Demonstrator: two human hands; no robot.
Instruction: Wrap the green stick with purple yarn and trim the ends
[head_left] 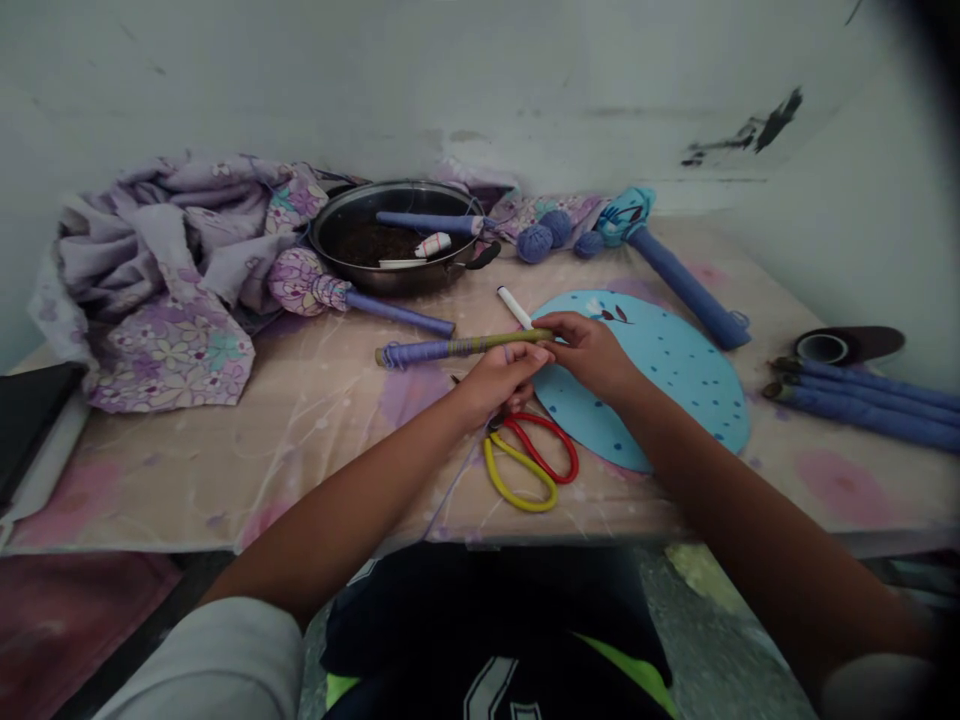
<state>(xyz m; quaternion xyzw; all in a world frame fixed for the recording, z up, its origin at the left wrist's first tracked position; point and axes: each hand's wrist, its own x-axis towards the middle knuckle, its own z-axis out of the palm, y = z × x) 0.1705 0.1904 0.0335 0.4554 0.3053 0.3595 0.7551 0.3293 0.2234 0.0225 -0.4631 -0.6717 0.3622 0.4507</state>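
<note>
A greenish stick (480, 344) lies crosswise in front of me, its left part wrapped in blue-purple yarn (416, 352). Its right end is gripped by the closed fingers of my right hand (589, 350). Just below the stick, my left hand (504, 378) is closed in a pinch on the yarn. A loose strand runs from there down to the table edge. Scissors (529, 460) with one red and one yellow handle lie beneath my hands, their blades partly hidden. Beyond the stick is a white marker (514, 306). My right forearm passes over a light blue spotted round sheet (675, 385).
At the back stands a dark pan (401, 275) with a wrapped stick across it. Balls of yarn (535, 243) sit beside it. Floral cloth (180, 290) is heaped at left. Cloth-headed wrapped sticks (686, 285) lie around; several wrapped sticks (877, 398) and a brown roll (847, 345) are at right.
</note>
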